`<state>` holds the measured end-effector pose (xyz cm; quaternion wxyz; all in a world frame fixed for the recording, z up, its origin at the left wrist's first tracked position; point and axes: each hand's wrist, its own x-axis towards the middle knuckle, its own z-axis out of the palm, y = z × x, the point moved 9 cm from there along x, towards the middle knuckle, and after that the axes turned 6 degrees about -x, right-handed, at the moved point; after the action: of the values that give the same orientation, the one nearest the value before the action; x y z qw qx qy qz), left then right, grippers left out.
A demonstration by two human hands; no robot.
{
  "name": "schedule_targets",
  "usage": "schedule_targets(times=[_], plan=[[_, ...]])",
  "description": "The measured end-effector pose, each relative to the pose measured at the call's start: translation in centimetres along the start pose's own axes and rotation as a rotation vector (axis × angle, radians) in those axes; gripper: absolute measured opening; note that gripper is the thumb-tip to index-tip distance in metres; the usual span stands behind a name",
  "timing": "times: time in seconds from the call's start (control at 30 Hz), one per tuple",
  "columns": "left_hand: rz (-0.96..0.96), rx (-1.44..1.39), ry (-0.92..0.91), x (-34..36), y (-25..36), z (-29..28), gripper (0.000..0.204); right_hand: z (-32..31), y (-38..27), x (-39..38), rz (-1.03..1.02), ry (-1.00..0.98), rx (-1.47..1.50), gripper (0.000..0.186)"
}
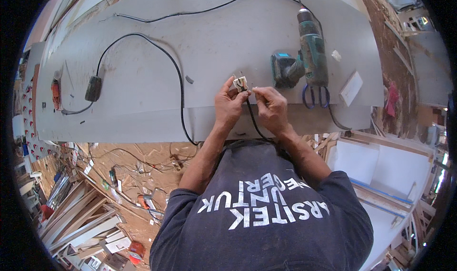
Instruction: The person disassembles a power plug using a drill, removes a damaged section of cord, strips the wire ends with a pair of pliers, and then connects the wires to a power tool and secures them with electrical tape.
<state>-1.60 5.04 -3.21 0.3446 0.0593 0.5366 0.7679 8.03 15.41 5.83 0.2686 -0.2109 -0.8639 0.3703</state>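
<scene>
My left hand (229, 103) grips a pale electrical plug (240, 84) between thumb and fingers. The plug's two pins point away from me, and its inside looks exposed. A black cable (251, 115) runs from it toward my body. Just right of the plug, my right hand (271, 107) is closed in a pinch, its fingertips close to the plug's side. Something thin and small shows at those fingertips, too tiny to name. Both hands are over the near part of a grey worktable (143, 90).
A green and black cordless drill (313, 52) lies to the right, beside blue loop handles (315, 98) and a white block (351, 88). A black cord (178, 64) curves leftward to a dark box (94, 88). Wood offcuts (81, 214) litter the floor at left.
</scene>
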Motion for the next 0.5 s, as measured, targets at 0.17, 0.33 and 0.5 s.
schedule_targets(times=[0.17, 0.33, 0.5], plan=[[0.008, 0.02, -0.018, -0.1, 0.8, 0.6, 0.067, 0.3, 1.1, 2.6, -0.006, -0.124, 0.012, 0.011], [0.007, 0.024, -0.004, -0.5, 1.1, 0.6, 0.068, 0.5, -0.1, 3.9, -0.065, -0.231, 0.031, 0.01], [0.018, 0.065, 0.01, -0.7, 1.7, 0.8, 0.067, 1.6, 0.6, 3.8, -0.078, -0.326, 0.005, 0.009]])
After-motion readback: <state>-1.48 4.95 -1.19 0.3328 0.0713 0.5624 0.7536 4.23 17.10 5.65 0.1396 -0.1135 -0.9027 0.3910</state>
